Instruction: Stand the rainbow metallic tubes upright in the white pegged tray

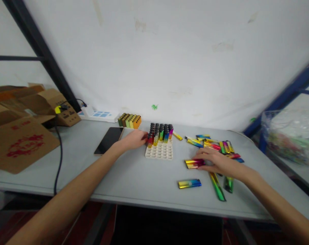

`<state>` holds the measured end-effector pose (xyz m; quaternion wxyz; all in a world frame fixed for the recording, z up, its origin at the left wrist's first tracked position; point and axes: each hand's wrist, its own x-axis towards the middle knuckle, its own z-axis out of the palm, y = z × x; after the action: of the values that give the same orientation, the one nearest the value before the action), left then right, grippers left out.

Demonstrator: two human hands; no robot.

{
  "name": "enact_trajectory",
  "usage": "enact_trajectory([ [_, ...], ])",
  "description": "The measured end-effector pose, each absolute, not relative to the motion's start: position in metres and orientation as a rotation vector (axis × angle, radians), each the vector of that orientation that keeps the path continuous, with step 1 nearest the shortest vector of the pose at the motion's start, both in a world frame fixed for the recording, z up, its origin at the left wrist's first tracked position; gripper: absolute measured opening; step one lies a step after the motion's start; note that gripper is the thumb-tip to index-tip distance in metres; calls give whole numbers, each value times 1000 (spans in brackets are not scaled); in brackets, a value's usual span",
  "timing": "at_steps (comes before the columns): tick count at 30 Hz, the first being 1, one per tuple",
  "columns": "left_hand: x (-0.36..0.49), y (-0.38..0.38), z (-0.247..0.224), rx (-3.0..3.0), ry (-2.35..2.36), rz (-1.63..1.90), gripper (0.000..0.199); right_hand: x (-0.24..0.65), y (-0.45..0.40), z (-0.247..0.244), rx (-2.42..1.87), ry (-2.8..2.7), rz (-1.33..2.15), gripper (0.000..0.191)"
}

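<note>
Beside the left edge of a white tray of round holes [159,152], my left hand [136,139] has its fingers together at a red-yellow lighter [149,141]; whether it grips it is unclear. Rows of upright lighters with dark tops fill the tray's back part, and the front holes show bare. My right hand [213,159] is closed on a red and gold lighter [192,163], lying sideways low over the table. Around that hand lie several loose shiny lighters [217,186] in green, yellow, red and blue. A yellow-blue lighter [189,183] lies nearer the front edge.
A dark phone [109,140] lies left of the tray. Behind are a block of bundled lighters [129,120] and a white power strip [100,115]. Cardboard boxes [24,143] and a black cable [60,156] occupy the left. A clear plastic bag [292,136] is at right.
</note>
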<state>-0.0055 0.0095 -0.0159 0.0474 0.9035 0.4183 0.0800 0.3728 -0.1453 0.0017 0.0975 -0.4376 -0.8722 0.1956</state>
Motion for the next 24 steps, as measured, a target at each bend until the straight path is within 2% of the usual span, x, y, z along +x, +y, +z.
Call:
enact_trajectory([
  [6, -7, 11, -17, 2741, 1248, 253, 19, 356, -126, 4, -1303, -2585, 527, 41],
  [11, -6, 10, -16, 2736, 1240, 254, 19, 356, -112, 18, -1259, -2519, 528, 34],
  [15, -6, 8, -13, 2740, 1239, 246, 18, 352, -102, 23, -1273, -2265, 562, 35],
  [24, -4, 6, -11, 2711, 1255, 224, 19, 308, -88, 9, -1070, -1671, 877, 32],
])
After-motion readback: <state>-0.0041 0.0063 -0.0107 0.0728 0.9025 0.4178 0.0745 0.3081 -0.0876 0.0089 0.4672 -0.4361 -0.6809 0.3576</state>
